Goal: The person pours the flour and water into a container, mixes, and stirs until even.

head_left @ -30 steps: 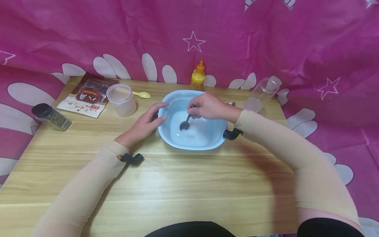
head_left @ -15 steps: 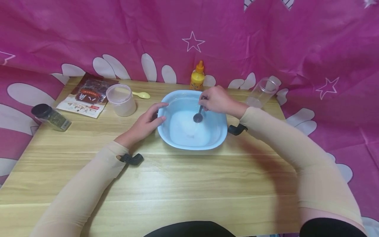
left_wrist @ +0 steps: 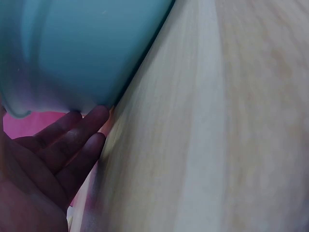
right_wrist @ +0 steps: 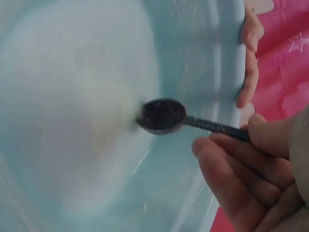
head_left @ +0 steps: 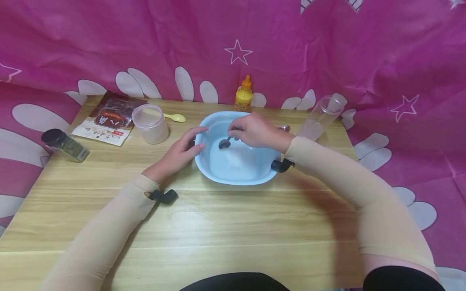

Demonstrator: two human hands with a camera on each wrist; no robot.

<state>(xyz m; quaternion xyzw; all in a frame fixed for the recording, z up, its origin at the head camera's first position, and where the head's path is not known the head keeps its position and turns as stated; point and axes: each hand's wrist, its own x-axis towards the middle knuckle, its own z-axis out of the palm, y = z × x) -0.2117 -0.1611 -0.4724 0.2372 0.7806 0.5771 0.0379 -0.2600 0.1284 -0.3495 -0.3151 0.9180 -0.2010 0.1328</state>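
My right hand [head_left: 255,130] pinches the handle of a small dark measuring spoon [head_left: 224,144] between thumb and fingers. The spoon is inside the light blue basin [head_left: 238,180], its bowl toward the left side. In the right wrist view, the dark bowl of the spoon [right_wrist: 164,116] overlaps the edge of a white, powder-like layer [right_wrist: 82,96] on the basin's floor. My left hand [head_left: 179,152] holds the basin's left side, with thumb and forefinger on the rim. The left wrist view shows the other fingers [left_wrist: 79,137] against the basin's outer wall [left_wrist: 82,58], low near the table.
Behind the basin stands a yellow squeeze bottle [head_left: 243,97]. Leftward are a clear plastic tub [head_left: 152,129], a pale yellow spoon [head_left: 177,117], a printed packet [head_left: 105,121] and a black-capped jar [head_left: 67,146]. A clear container [head_left: 316,119] leans at the right; a pink curtain [head_left: 204,36] hangs behind.
My right hand moved the spoon right and back within the basin, then leftward again to the left side. The left hand has stayed at the rim.
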